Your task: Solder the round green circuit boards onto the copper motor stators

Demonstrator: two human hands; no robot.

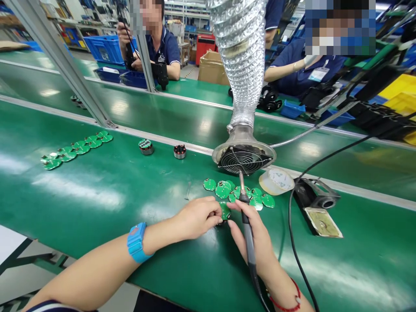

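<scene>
My left hand (196,218) has its fingertips closed on the left edge of a round green circuit board (225,211); what lies under the board is mostly hidden. A soldering iron (248,242) lies across my right hand (262,242), its metal tip pointing up and away towards the fume hood. The thumb and forefinger of that hand reach to the right side of the same board. Just beyond my fingers, several loose round green boards (222,189) lie on the green table (156,182).
A fume hood (243,156) hangs ahead on a foil duct. To its right are a tape roll (277,181), a soldering iron stand (316,195) with a sponge (323,222), and a black cable (290,225). Linked boards (81,147) and two small motor parts (146,147) lie left. People work opposite.
</scene>
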